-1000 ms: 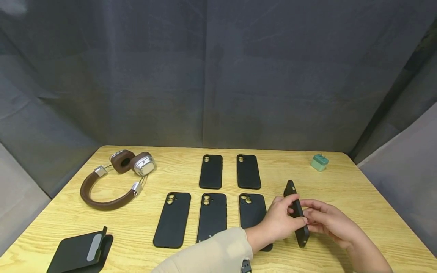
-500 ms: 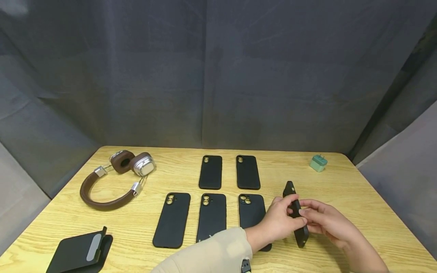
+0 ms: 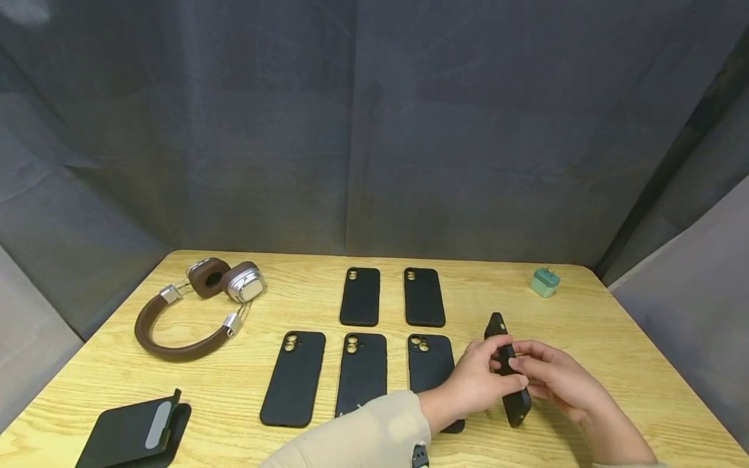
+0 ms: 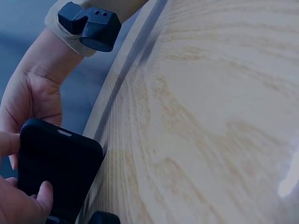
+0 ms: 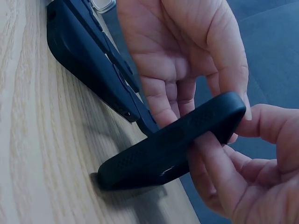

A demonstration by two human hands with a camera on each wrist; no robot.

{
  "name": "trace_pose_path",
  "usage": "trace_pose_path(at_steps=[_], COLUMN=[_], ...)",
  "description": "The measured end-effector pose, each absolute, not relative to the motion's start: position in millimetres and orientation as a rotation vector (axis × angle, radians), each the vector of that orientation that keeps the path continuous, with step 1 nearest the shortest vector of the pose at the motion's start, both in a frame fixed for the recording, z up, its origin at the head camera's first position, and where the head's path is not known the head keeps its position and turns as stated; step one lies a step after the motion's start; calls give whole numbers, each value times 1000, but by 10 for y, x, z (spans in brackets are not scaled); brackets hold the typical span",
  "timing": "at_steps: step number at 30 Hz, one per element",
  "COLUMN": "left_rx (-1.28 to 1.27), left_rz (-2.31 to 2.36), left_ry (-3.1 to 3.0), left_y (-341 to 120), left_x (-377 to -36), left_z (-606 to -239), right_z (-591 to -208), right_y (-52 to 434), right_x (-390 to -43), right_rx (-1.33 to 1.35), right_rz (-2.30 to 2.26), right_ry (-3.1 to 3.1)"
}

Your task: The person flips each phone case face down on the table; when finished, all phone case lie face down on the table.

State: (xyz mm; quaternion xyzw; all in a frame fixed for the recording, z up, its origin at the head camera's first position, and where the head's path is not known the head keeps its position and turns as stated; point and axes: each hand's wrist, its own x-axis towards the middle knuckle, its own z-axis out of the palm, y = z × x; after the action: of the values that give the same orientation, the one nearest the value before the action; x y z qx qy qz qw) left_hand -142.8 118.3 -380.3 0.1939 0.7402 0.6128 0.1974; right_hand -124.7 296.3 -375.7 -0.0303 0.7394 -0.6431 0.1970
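Observation:
A black phone case (image 3: 508, 374) stands on edge at the right of the wooden table (image 3: 614, 338), its near end down on the wood. My left hand (image 3: 488, 372) grips it from the left, and my right hand (image 3: 534, 374) pinches it from the right. The left wrist view shows the case (image 4: 56, 172) between my left fingers (image 4: 25, 205) and my right hand (image 4: 28, 102). In the right wrist view the case (image 5: 173, 144) tilts up from the table, with my right hand (image 5: 233, 182) curled round its raised end and my left hand (image 5: 182, 51) behind.
Several more black cases lie flat in two rows, the nearest (image 3: 430, 367) partly under my left arm, others such as (image 3: 360, 296). Brown headphones (image 3: 193, 312) lie at the left. A green plug (image 3: 544, 283) sits far right, and a black folding stand (image 3: 137, 429) near left.

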Motion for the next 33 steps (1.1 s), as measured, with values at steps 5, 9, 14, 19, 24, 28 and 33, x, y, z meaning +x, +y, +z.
trace_pose_path(at_steps=[5, 9, 14, 19, 24, 28, 33], left_rx=[516, 523, 552, 503, 421, 372, 335], left_rz=[1747, 1769, 1781, 1769, 1771, 1791, 1823], left_ry=[2013, 1979, 1963, 1963, 1975, 1970, 1921], left_y=[1178, 1179, 1174, 1169, 1175, 1170, 1162], left_x=[-1424, -1422, -1420, -1431, -1440, -1438, -1432], left_z=[-3816, -3837, -3854, -3884, -3926, -3945, -3952], right_z=[-3720, -3692, -3672, -3669, -3665, -3661, -3669], right_y=[2917, 2890, 2878, 2905, 2982, 3050, 3141], right_x=[-1231, -1217, -1203, -1194, -1181, -1174, -1177], right_rx=[-42, -16, 11, 31, 10, 6, -19], right_rz=[-1769, -1748, -1735, -1720, -1727, -1757, -1857], right_ry=[2137, 2187, 2249, 2286, 2269, 2243, 2162])
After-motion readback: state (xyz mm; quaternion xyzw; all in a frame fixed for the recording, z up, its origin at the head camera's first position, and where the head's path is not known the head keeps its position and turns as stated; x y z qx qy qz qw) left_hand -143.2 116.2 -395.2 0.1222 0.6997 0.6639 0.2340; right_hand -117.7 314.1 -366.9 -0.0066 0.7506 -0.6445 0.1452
